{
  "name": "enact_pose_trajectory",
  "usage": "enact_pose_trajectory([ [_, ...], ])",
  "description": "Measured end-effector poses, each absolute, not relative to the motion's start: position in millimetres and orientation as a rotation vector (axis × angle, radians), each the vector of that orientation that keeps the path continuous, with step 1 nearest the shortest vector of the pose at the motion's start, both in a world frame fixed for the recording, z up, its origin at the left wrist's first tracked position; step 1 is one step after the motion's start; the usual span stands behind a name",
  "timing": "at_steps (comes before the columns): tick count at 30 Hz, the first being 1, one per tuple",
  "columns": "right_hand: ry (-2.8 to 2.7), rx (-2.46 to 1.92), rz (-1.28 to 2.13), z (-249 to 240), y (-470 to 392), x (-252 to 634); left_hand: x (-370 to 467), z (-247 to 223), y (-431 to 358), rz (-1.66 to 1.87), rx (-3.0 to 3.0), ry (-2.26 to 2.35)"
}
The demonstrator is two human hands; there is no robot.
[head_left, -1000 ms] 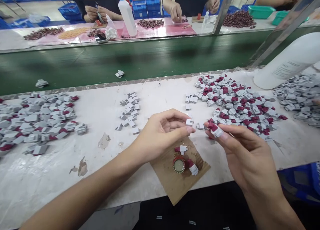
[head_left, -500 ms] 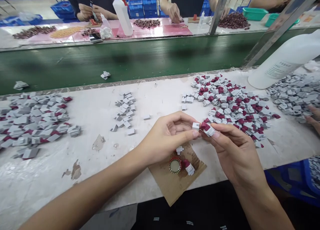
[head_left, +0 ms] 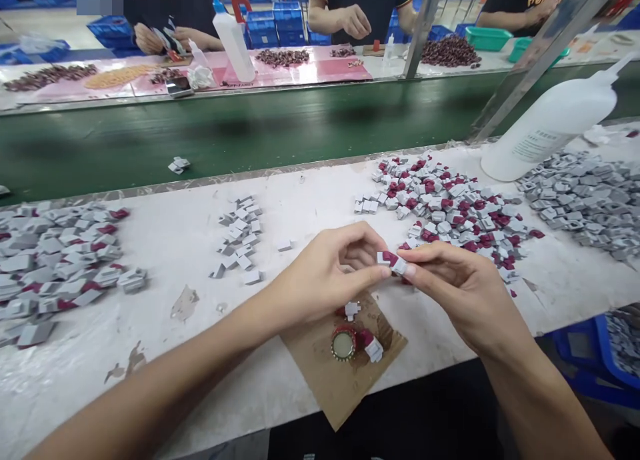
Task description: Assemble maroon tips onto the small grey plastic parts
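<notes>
In front of me, a small grey-and-maroon plastic part (head_left: 391,261) is pinched between both hands. My left hand (head_left: 334,270) grips its grey left end with thumb and fingertips. The grey right end sits between the thumb and index finger of my right hand (head_left: 457,290). Below the hands lies a piece of brown cardboard (head_left: 336,390), stained dark near the top. On it rest an upturned bottle cap (head_left: 343,345), another grey-and-maroon part (head_left: 373,349) and a small grey piece (head_left: 353,311).
Grey-and-maroon parts form a right pile (head_left: 445,203) and a left pile (head_left: 60,263). Between them is a grey cluster (head_left: 239,237). A large white bottle (head_left: 547,130) leans near more grey pieces (head_left: 590,203). Beyond the green conveyor (head_left: 260,123), co-workers' hands (head_left: 356,21) show.
The separate grey piece in my left hand has come against the grey-and-maroon part in my right, and they now look like one piece. At the far table, a co-worker's hand has lifted.
</notes>
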State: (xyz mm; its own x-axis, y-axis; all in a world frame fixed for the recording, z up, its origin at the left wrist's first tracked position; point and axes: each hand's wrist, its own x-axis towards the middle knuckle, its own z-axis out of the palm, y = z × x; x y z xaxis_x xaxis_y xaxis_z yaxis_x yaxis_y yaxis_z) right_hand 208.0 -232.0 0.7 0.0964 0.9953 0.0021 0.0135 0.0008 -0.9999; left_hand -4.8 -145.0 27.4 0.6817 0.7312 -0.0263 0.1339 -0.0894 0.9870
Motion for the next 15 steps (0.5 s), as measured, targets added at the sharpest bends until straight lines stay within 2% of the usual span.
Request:
enact_pose_trajectory([
  [2, -1.271, -1.393, 0.954, 5.1, -218.2, 213.7, 0.9, 30.1, -121.2, 0.548, 1.8, 0.772],
  [7, -1.653, -1.839, 0.056, 9.4, -166.3, 232.2, 17.7, 24.7, -24.2, 0.713, 1.903, 1.406],
  [11, -1.803, -1.885, -0.05, 9.2, -119.7, 245.2, 29.1, 10.8, 48.9, 0.739, 1.773, 1.646],
  [15, -1.943, -1.916, -0.029, 7.0, -84.7, 254.0, 41.7, 0.5, 85.4, 0.618, 1.67, 1.77],
])
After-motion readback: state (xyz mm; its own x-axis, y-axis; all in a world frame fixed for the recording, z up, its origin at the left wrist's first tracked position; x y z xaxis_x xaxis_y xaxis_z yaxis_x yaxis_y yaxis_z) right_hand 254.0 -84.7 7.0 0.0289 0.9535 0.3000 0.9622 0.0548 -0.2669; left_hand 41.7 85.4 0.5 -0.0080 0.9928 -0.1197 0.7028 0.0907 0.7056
